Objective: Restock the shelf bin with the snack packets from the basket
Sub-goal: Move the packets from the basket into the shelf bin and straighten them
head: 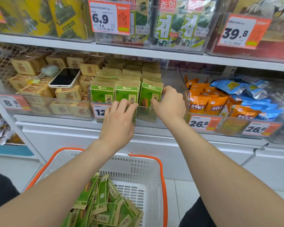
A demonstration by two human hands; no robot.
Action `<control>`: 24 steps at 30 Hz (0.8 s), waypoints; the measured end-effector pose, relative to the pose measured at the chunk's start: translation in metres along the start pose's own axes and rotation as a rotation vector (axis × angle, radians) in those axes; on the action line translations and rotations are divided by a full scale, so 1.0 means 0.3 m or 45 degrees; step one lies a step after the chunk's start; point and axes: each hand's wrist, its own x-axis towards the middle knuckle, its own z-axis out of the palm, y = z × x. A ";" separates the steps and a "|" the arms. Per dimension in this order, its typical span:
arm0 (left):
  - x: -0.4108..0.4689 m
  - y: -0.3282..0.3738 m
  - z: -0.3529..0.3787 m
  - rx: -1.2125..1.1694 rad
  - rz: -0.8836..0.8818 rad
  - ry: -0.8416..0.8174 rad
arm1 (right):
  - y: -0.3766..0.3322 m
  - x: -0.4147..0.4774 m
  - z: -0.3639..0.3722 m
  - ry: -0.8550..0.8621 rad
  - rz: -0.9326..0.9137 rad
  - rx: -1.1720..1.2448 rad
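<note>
Green and tan snack packets (102,93) stand upright in rows inside a clear shelf bin (174,79) on the middle shelf. My right hand (170,104) pinches the front right packet (150,94) at its right edge. My left hand (118,120) reaches over the bin's front wall, its fingers touching the lower part of the front middle packet (126,92). Below, a white basket with orange handles (147,169) holds several more of the same green packets (105,205) lying in a loose pile.
A phone (65,78) lies on tan boxes (68,94) in the bin to the left. Orange (208,102) and blue packets (246,89) fill the bin to the right. Seaweed packs (175,25) sit on the shelf above. Price tags (200,123) hang on bin fronts.
</note>
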 end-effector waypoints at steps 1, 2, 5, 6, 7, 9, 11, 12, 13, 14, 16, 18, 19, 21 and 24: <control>0.000 0.001 0.000 -0.006 0.000 0.003 | -0.010 0.004 0.008 -0.002 0.026 0.012; 0.000 0.002 0.000 -0.009 0.000 0.007 | -0.019 0.009 0.015 -0.006 0.040 0.051; -0.001 -0.001 0.001 -0.017 0.005 0.014 | -0.032 0.026 0.031 -0.014 0.051 0.134; -0.001 -0.003 0.002 -0.020 0.009 0.015 | -0.033 0.030 0.031 -0.022 0.059 0.127; -0.002 -0.005 0.004 -0.025 0.014 0.017 | -0.032 0.033 0.029 -0.032 0.077 0.114; -0.004 -0.008 0.009 -0.034 0.017 0.022 | -0.034 0.029 0.021 -0.049 0.119 0.092; -0.007 -0.009 0.013 -0.040 0.013 0.028 | -0.038 0.013 0.013 -0.083 0.123 0.027; -0.009 -0.010 0.015 -0.044 0.014 0.028 | -0.040 0.002 0.008 -0.107 0.108 -0.020; -0.011 -0.010 0.017 -0.048 0.016 0.031 | -0.041 -0.009 0.002 -0.128 0.092 -0.065; -0.014 -0.011 0.018 -0.054 0.021 0.034 | -0.044 -0.019 -0.008 -0.143 0.082 -0.102; -0.021 -0.014 0.019 -0.063 0.032 0.036 | -0.047 -0.036 -0.030 -0.150 0.062 -0.146; -0.031 -0.020 0.022 -0.076 0.044 0.021 | -0.050 -0.052 -0.048 -0.082 -0.011 -0.222; -0.037 -0.025 0.023 -0.092 0.047 0.015 | -0.052 -0.060 -0.054 -0.001 -0.074 -0.296; -0.058 -0.035 0.028 -0.106 0.062 0.036 | -0.063 -0.081 -0.068 0.143 -0.219 -0.362; -0.106 -0.061 0.060 -0.027 0.125 0.067 | -0.090 -0.149 -0.078 0.044 -0.341 -0.183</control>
